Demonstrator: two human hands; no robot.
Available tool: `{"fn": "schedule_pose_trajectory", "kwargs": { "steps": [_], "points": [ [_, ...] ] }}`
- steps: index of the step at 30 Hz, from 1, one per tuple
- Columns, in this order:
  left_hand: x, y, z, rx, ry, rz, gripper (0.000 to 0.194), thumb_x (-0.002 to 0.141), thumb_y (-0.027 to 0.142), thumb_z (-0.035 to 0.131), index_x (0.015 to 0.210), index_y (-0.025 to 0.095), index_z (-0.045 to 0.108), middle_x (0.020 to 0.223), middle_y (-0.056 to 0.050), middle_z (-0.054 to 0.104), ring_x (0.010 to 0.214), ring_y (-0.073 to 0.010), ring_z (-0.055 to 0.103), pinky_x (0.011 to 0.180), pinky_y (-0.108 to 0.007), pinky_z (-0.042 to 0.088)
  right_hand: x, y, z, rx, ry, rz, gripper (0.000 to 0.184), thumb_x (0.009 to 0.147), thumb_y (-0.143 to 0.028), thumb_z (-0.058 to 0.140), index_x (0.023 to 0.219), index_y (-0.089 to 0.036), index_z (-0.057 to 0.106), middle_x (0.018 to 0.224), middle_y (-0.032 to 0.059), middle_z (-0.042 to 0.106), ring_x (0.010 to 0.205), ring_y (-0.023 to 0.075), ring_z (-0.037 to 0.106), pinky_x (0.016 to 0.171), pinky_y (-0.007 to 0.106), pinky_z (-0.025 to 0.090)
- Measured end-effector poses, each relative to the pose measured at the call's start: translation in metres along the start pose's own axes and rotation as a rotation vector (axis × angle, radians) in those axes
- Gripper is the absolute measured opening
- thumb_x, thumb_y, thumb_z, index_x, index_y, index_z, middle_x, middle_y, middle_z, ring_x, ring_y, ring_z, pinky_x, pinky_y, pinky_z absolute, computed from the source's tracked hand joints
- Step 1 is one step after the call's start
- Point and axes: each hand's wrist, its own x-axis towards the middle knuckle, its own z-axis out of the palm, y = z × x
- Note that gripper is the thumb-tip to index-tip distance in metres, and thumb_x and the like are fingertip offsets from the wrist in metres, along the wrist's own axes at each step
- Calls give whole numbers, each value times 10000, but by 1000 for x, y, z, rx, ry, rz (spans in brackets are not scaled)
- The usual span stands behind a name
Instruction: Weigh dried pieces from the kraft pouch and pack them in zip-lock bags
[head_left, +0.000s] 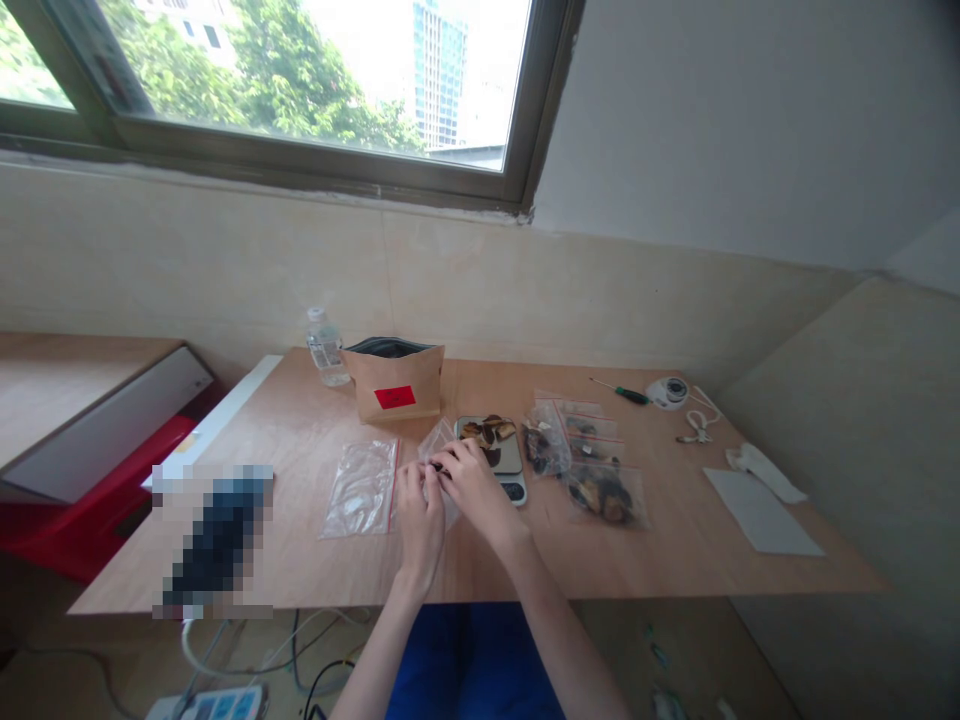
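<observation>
My left hand (pixel 421 512) is closed on a small clear plastic bag (pixel 436 438), low over the table's middle. My right hand (pixel 477 486) meets it from the right, with its fingers bent over a dark dried piece (pixel 441 467) at the bag. Fingers hide part of both. Just beyond my right hand is a white kitchen scale (pixel 512 458). Brown dried mushroom slices (pixel 487 430) lie on its plate. Left of my hands, a flat clear zip bag (pixel 361 490) with a red seal line rests on the wood.
A brown paper pouch (pixel 397 375) stands open at the back, beside a water bottle (pixel 326 350). Several filled zip bags (pixel 606 495) lie right of the scale. Farther right are a screwdriver (pixel 630 394), a white camera (pixel 667 392), a cable (pixel 696 426) and white paper (pixel 765 512).
</observation>
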Motion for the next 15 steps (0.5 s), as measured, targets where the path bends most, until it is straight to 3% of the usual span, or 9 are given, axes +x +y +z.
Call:
{"fn": "schedule_pose_trajectory", "kwargs": {
  "steps": [5,7,9,12,15],
  "points": [
    [1,-4,-4,-70,48,-61,289,905,416,362,887,189,540,1025,-86,568,999,-218,531,871,-379,409,-4,-1,-7,225,-60,-77,287,855,-151,523,1121,-209,615,1108,62,630,1087,180,544,970,352,421],
    [2,-5,-6,-97,61,-94,304,899,433,370,866,187,546,1018,-87,583,998,-217,543,861,-374,420,-6,6,-7,293,36,-53,275,874,-201,501,1121,-239,615,1170,53,608,1140,175,520,992,358,398],
    [2,-5,-7,-111,65,-118,316,899,439,365,842,186,546,985,-81,596,994,-215,551,858,-372,422,-7,18,-1,304,219,64,274,909,-223,418,1090,-236,624,1152,63,605,1123,176,521,977,356,401],
    [1,-3,-8,-109,66,-116,312,901,427,361,825,187,545,1006,-85,599,1039,-222,533,897,-393,396,-9,42,21,136,396,297,300,914,-242,371,1061,-192,627,1046,111,608,1031,218,536,918,382,419],
    [-1,-1,-7,-109,43,-111,295,901,414,364,823,189,538,1085,-95,584,1089,-226,510,936,-407,369,-13,60,48,-136,282,404,318,853,-323,510,1124,-185,604,1109,162,562,1033,295,505,862,443,419]
  ]
}}
